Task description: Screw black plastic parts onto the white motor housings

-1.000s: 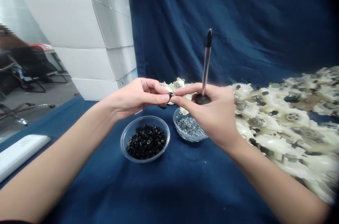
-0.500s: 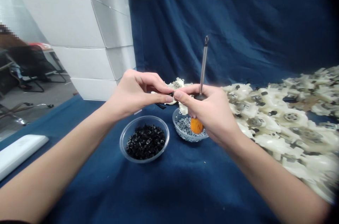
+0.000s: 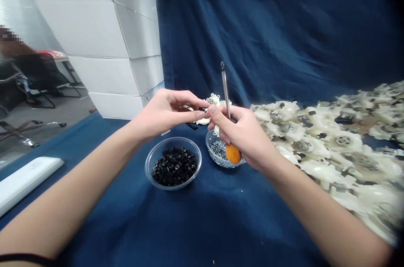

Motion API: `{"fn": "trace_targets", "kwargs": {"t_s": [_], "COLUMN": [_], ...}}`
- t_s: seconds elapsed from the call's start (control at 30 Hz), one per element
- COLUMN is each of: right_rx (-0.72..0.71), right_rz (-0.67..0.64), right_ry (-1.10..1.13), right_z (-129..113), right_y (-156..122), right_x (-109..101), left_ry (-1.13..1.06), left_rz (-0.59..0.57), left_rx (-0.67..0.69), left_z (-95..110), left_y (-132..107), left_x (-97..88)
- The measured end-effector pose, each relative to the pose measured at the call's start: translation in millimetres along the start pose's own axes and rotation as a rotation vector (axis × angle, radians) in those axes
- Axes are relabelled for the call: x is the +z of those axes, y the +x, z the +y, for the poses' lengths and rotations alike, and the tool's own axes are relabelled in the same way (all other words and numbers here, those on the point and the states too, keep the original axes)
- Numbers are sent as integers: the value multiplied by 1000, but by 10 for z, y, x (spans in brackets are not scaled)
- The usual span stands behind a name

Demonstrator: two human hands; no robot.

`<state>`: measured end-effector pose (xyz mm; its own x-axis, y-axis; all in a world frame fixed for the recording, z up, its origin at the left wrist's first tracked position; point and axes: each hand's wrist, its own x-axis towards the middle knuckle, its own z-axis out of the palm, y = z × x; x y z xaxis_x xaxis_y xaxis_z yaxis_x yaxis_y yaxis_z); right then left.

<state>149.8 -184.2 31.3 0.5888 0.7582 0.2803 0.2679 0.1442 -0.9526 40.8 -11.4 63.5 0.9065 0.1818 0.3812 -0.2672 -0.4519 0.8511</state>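
My left hand (image 3: 167, 109) is closed in a pinch, and a small black part (image 3: 203, 110) shows between thumb and forefinger. Within the curl of its fingers sits another black-and-metal clip (image 3: 187, 108). My right hand (image 3: 240, 132) is wrapped round a screwdriver (image 3: 233, 154) with an orange handle, its steel shaft pointing up and leaning left. Right thumb and forefinger meet the left fingertips; whether they also grip the black part is hidden. Behind the hands lies a cream plastic housing (image 3: 213, 99), partly covered by the fingers.
Below the hands stands a clear bowl (image 3: 147, 170) of black clips. Beside it is a clear bowl (image 3: 217, 161) of small metal screws. Cream housings (image 3: 344, 141) are heaped at right. White boxes (image 3: 104, 75) are stacked at back left. A white flat object (image 3: 31, 178) lies at left.
The screwdriver has tipped left, its tip now lower and further left. My right hand has shifted slightly left, and the fingertips stay together. The view has moved a little.
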Motion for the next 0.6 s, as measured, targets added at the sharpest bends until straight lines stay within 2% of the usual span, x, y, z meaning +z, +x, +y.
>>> {"fn": "trace_targets", "kwargs": {"t_s": [0.13,0.2,0.3,0.47,0.53,0.6], "right_rx": [204,194,-19,-408,-476,-512], "right_rz": [-155,-215,-187,-151,-93,-36], "right_ry": [4,-109,-396,-1003,-1168,-1203], "right_z": [48,132,299,553,619,651], "right_y": [-233,-399,-604,-724,-733,-739], "right_x": [-190,-283,-368,-380,-367,-356], "left_ry": [-133,-239,-375,-456,-479,-498], "left_rz": [116,141,216,301,316,335], "left_rx": [-216,-318,-391,-371,-361,-360], "left_z": [-135,-236,-351,-360,-333,-310], "left_y": [-206,-360,-560,-686,-697,-708], "left_x": [57,94,143,201,221,240]}}
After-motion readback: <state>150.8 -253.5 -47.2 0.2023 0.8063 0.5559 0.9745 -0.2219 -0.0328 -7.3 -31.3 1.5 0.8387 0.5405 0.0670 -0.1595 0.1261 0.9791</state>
